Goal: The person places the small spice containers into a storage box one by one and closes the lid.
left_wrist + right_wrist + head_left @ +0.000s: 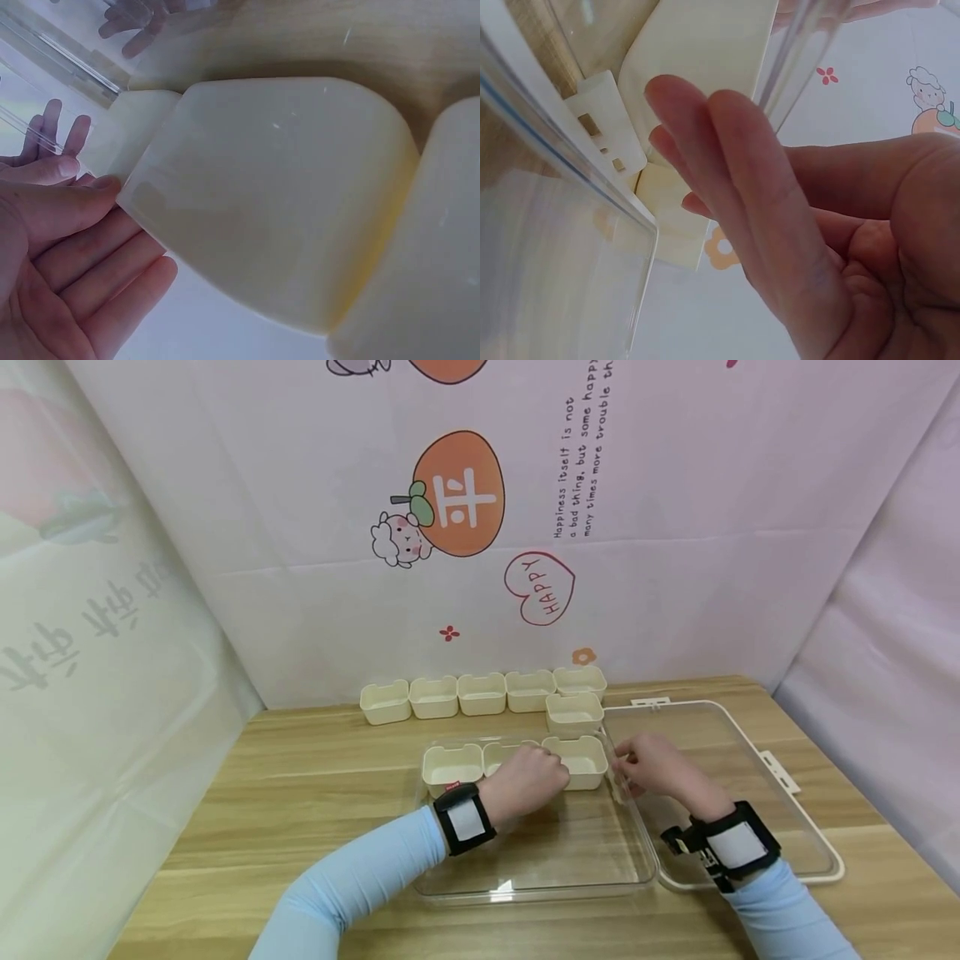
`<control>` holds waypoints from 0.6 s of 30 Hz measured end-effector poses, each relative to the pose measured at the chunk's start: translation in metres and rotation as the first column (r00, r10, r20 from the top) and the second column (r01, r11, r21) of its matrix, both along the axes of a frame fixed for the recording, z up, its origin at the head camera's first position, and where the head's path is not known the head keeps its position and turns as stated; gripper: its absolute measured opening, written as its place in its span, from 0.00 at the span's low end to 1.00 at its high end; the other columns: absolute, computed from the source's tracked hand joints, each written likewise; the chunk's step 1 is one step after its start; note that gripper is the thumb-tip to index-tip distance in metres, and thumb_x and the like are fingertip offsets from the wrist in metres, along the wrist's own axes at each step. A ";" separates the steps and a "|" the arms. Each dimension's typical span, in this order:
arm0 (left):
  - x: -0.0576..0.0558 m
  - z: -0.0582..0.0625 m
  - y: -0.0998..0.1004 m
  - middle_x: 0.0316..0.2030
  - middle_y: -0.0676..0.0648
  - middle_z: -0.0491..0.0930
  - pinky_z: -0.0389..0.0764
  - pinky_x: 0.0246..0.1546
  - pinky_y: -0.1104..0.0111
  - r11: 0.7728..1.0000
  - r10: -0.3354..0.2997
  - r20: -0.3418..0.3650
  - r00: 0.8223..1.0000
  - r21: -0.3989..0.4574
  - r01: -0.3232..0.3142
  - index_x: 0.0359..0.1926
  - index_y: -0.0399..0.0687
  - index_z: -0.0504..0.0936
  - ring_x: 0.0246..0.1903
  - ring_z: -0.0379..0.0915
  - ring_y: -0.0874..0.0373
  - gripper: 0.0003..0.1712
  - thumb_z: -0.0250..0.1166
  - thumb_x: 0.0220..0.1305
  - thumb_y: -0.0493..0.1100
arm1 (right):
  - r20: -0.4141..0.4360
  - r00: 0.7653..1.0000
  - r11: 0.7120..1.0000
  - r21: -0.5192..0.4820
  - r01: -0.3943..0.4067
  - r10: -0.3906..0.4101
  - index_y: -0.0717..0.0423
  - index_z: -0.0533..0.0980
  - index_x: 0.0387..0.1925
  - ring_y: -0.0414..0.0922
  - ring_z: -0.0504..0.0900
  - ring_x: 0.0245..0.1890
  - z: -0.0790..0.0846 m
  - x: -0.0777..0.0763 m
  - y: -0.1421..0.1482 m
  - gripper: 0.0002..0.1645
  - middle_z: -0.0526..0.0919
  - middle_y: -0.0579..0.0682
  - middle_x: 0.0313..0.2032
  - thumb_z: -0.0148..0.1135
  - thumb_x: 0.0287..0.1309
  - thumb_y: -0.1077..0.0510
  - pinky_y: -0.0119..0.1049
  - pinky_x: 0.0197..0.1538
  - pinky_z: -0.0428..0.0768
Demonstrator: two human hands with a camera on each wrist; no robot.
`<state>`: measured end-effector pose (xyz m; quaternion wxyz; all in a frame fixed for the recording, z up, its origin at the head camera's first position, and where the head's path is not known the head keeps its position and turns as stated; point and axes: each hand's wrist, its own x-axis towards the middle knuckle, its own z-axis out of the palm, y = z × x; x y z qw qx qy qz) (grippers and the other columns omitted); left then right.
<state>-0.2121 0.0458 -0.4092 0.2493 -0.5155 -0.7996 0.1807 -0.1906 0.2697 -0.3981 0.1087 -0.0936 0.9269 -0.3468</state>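
Pinching at a container rim inside the clear plastic box [555, 852], your left hand [525, 779] has its thumb and fingers brought together; you have hold of either the middle cream container [497, 757] or the right cream container [587, 765], and I cannot tell which. Your right hand [658, 766] is loosely open just beside the box's right wall, fingers fairly straight, gripping nothing that shows; whether it touches the wall I cannot tell. Those two and the left cream container [452, 767] stand upright side by side along the box's back wall. Each is smooth and glossy, with rounded corners and a stepped rim. Behind the box, five matching cups [482, 695] form a row, with a sixth cup [574, 717] in front of the rightmost. Right of the box, a clear lid [690, 727] with white edging and clasps [780, 771] lies on your wood-grain bench [300, 827].
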 end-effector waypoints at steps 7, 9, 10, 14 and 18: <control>0.000 0.001 0.001 0.24 0.59 0.81 0.74 0.20 0.72 1.000 0.021 0.005 1.000 -0.013 -0.021 0.22 0.61 0.82 0.23 0.75 0.66 0.15 0.58 0.59 0.37 | 0.014 1.000 1.000 -0.008 0.002 -0.002 0.82 0.70 0.51 0.48 0.85 0.22 -0.002 -0.001 0.002 0.20 0.84 0.61 0.30 0.53 0.61 0.68 0.35 0.26 0.83; 0.000 0.002 0.001 0.24 0.59 0.81 0.74 0.20 0.72 1.000 0.024 0.006 1.000 -0.015 -0.024 0.22 0.60 0.82 0.23 0.75 0.66 0.14 0.58 0.59 0.37 | 0.017 1.000 1.000 -0.013 0.004 -0.004 0.82 0.70 0.51 0.49 0.85 0.23 -0.002 -0.002 0.002 0.20 0.84 0.62 0.30 0.53 0.61 0.68 0.35 0.26 0.83; 0.000 0.002 0.001 0.24 0.59 0.82 0.74 0.20 0.72 1.000 0.024 0.006 1.000 -0.015 -0.024 0.22 0.60 0.82 0.23 0.75 0.66 0.14 0.58 0.59 0.37 | 0.019 1.000 1.000 -0.015 0.007 -0.006 0.82 0.70 0.51 0.49 0.85 0.23 -0.002 -0.002 0.002 0.20 0.84 0.62 0.30 0.53 0.61 0.68 0.35 0.26 0.83; 0.001 0.002 0.001 0.24 0.59 0.81 0.73 0.20 0.73 1.000 0.022 -0.010 1.000 -0.019 -0.022 0.21 0.61 0.81 0.23 0.75 0.67 0.15 0.59 0.59 0.37 | 0.026 1.000 1.000 -0.021 0.016 -0.015 0.82 0.69 0.51 0.49 0.85 0.23 -0.003 -0.002 0.003 0.21 0.84 0.63 0.31 0.53 0.61 0.68 0.35 0.27 0.83; 0.002 0.004 0.000 0.24 0.58 0.81 0.74 0.20 0.73 1.000 0.023 -0.005 1.000 -0.021 -0.023 0.22 0.60 0.81 0.23 0.75 0.66 0.14 0.58 0.60 0.37 | 0.029 0.999 1.000 -0.022 0.020 -0.019 0.81 0.70 0.51 0.49 0.85 0.23 -0.003 -0.002 0.003 0.21 0.84 0.62 0.31 0.54 0.60 0.68 0.35 0.27 0.83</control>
